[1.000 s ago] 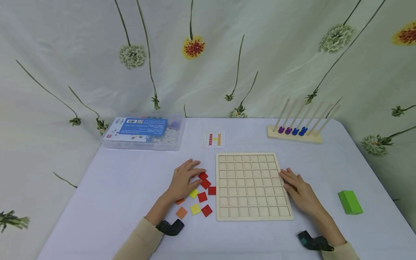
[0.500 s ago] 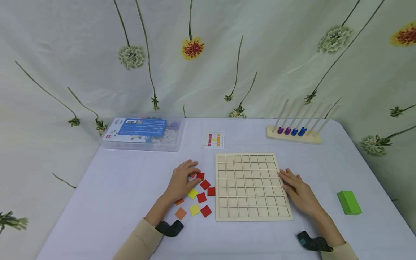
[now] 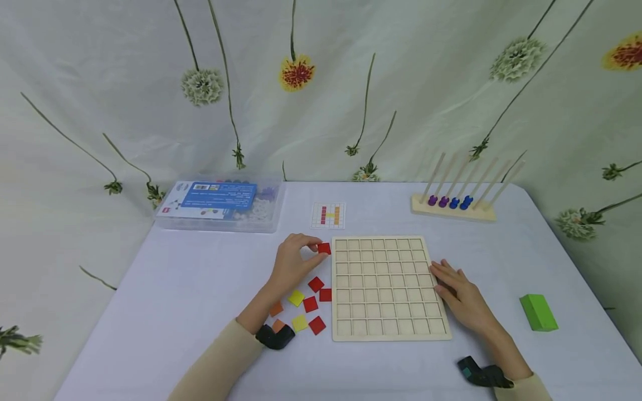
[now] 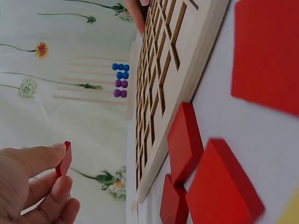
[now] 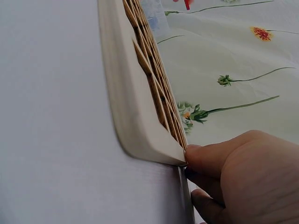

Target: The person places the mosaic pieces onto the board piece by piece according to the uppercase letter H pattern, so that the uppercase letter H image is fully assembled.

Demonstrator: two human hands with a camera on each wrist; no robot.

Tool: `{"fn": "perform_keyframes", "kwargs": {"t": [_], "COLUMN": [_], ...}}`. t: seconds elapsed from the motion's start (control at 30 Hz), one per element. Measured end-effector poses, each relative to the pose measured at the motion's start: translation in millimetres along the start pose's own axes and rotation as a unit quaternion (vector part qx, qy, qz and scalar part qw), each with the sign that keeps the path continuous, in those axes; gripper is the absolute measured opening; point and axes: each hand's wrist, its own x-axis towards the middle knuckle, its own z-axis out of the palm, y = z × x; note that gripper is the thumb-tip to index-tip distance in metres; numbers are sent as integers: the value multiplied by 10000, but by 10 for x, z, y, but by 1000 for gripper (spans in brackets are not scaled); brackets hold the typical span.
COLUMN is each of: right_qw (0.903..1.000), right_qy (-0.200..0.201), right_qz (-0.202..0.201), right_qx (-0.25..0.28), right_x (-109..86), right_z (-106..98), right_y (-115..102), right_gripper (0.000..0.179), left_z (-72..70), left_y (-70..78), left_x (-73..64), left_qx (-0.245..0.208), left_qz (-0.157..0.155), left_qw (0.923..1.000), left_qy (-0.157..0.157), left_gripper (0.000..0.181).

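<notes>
Between thumb and fingertips, my left hand (image 3: 293, 262) pinches a red square tile (image 3: 324, 248) beside the far left corner of the wooden grid board (image 3: 381, 284). In the left wrist view this tile (image 4: 67, 158) stands tilted, raised above the board. My right hand (image 3: 463, 298) rests along the board's right edge with its fingers extended; the thumb touches the rim in the right wrist view. Left of the board lie several red tiles (image 3: 317, 325), two yellow tiles (image 3: 300, 323) and two orange tiles (image 3: 276, 308), one partly behind the wrist camera.
Behind the board lies a small pattern card (image 3: 328, 215) with coloured squares. A clear plastic box (image 3: 220, 206) stands at the back left. At the back right is a wooden peg stand (image 3: 453, 209) with purple and blue beads. A green block (image 3: 539, 313) sits at the right.
My left hand has picked up a red tile from the loose ones and carried it away from me and rightward to the board's far left corner. The right hand has stayed in place.
</notes>
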Motion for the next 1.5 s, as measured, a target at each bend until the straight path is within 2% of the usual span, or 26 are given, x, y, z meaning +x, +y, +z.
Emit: {"fn": "perform_keyframes", "kwargs": {"t": [0.2, 0.33, 0.47, 0.57, 0.87, 1.23, 1.37, 1.5], "right_qw": [10000, 10000, 9999, 9999, 9999, 9999, 9999, 9999], "right_qy": [-12, -50, -54, -43, -53, -49, -62, -55], "right_qz": [-34, 2, -13, -58, -57, -95, -98, -131], "right_qx": [3, -51, -98, -104, -123, -116, -107, -86], "right_x": [7, 4, -3, -7, -8, -8, -8, -9], "right_z": [-3, 2, -3, -10, -13, -9, -10, -8], "right_y": [-4, -4, -1, -4, -5, 0, 1, 7], "right_gripper": [43, 44, 45, 45, 46, 47, 48, 48], "left_z": [294, 531, 703, 765, 843, 848, 780, 605], "left_y": [224, 335, 378, 375, 347, 357, 384, 429], "left_x": [198, 276, 324, 340, 336, 325, 324, 330], "left_qx": [-512, -645, -687, -619, -167, 35, 93, 8], "left_qz": [-64, -275, -514, -590, -588, -385, -302, -295], "left_qw": [9983, 9959, 9932, 9930, 9943, 9948, 9939, 9933], "left_qy": [-269, -562, -792, -820, -873, -938, -1052, -1119], "left_gripper": [29, 29, 27, 26, 23, 25, 28, 31]}}
